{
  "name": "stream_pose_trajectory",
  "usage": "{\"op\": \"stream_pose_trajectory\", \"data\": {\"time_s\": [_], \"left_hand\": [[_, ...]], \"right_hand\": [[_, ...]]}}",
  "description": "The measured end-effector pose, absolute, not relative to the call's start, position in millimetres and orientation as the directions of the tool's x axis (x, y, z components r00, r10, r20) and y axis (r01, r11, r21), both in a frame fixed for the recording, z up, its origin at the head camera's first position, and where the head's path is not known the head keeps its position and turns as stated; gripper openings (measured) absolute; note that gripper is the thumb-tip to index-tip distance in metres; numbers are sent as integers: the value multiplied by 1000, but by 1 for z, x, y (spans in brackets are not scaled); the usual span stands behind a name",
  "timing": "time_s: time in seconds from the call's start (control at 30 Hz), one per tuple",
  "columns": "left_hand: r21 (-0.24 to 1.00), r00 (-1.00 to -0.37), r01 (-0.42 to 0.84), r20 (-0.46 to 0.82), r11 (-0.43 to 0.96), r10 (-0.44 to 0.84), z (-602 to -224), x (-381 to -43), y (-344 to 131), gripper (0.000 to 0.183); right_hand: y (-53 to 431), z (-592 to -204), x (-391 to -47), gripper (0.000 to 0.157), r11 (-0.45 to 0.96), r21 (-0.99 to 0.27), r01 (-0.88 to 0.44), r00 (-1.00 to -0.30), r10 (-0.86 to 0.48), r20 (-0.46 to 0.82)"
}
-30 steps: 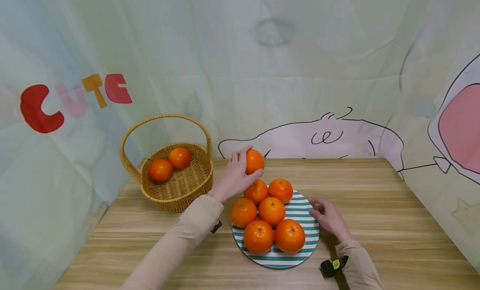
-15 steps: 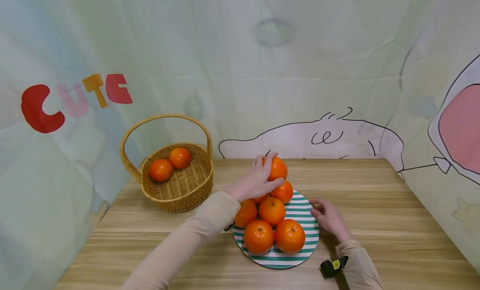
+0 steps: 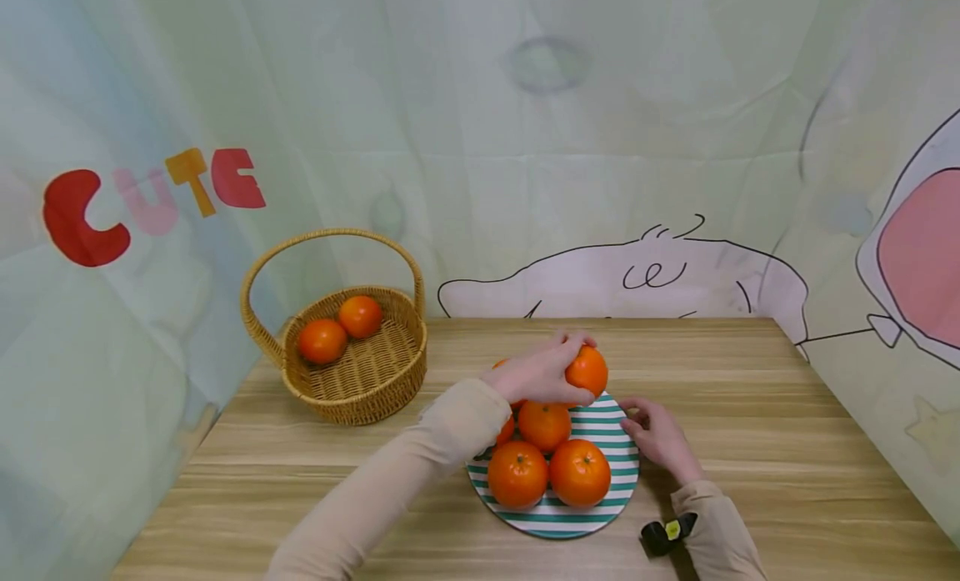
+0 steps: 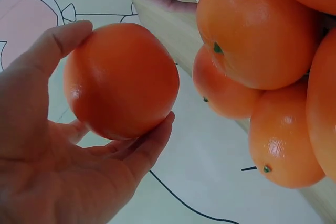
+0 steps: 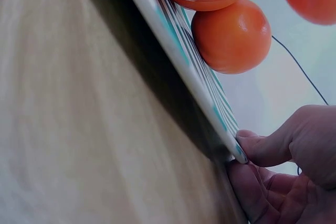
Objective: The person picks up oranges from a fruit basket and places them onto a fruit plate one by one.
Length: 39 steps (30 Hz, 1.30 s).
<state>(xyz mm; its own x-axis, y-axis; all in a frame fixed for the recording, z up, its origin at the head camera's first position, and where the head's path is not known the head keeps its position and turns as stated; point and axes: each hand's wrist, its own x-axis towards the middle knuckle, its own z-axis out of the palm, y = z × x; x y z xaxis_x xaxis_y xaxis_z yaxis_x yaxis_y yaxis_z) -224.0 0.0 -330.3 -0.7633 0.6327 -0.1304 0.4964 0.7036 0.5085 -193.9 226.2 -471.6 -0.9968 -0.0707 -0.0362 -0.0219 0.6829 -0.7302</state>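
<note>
My left hand (image 3: pixel 542 374) grips an orange (image 3: pixel 588 371) with its fingers and thumb curled round it, above the back of a striped plate (image 3: pixel 621 473). In the left wrist view this orange (image 4: pixel 123 82) is apart from the other oranges. Several more lie on the plate, among them a front-right orange (image 3: pixel 580 473) and a front-left orange (image 3: pixel 517 474); my left hand and sleeve partly hide those at the back. At the plate's right edge, my right hand (image 3: pixel 662 439) pinches the rim, thumb above and fingers below in the right wrist view.
To the left stands a wicker basket (image 3: pixel 352 408) with a tall handle and two oranges (image 3: pixel 322 341) inside. Everything sits on a wooden table (image 3: pixel 765 448). A printed curtain (image 3: pixel 480 147) hangs behind the table and along its sides.
My left hand has carried its orange to the right and then down, from the plate's back left side to its back right. The right hand has stayed at the rim.
</note>
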Motion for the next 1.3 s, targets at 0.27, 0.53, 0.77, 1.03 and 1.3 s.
{"op": "stream_pose_trajectory", "data": {"time_s": [0.27,0.53,0.77,1.03,1.3], "left_hand": [[455,-737,534,-163,713,656,-337,-223,13,75],[425,-750,503,-218,753,624,-346,-224,28,74],[391,-745,519,-229,760,626,-353,-225,32,74],[276,-737,569,-246,775,629,-358,-225,36,74],[186,-757,572,-255,799,601,-366,-225,39,70]], "right_hand": [[227,-472,-194,32,680,-733,-24,-996,-81,-43],[226,-471,-193,32,673,-740,-15,-996,-78,-51],[226,-472,-195,32,674,-739,-24,-996,-79,-40],[227,-472,-196,33,681,-732,-27,-996,-81,-39],[227,-472,-195,32,693,-720,-28,-996,-81,-39]]}}
